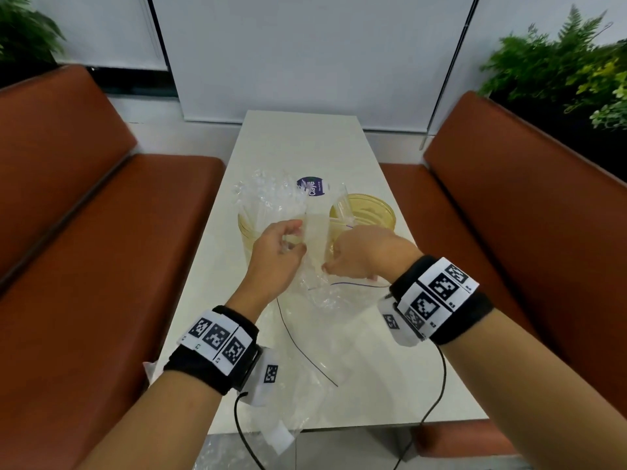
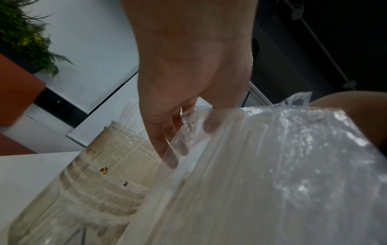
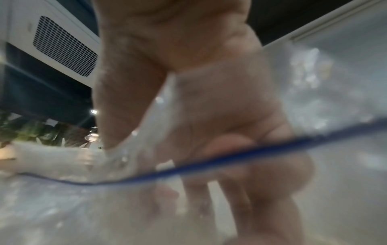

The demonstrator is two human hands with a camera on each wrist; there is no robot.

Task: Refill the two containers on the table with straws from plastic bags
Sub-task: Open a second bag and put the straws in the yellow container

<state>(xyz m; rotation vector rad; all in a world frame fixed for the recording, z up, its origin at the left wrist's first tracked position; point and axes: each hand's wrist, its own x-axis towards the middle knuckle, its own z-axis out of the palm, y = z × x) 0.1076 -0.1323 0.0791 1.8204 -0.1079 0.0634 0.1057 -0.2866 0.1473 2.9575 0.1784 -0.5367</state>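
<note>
above the surface (image 1: 298,137), the left hand (image 1: 276,254) and right hand (image 1: 364,254) are both gripping a clear plastic bag (image 1: 314,232) of straws (image 2: 220,165), fingers curled, between two yellowish containers (image 1: 369,212).

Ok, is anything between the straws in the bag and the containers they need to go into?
Only the bag itself: the straws are inside its clear plastic, which both hands, left and right, grip above the two containers. Both tops look uncovered. The left one already holds another bag of straws.
</note>
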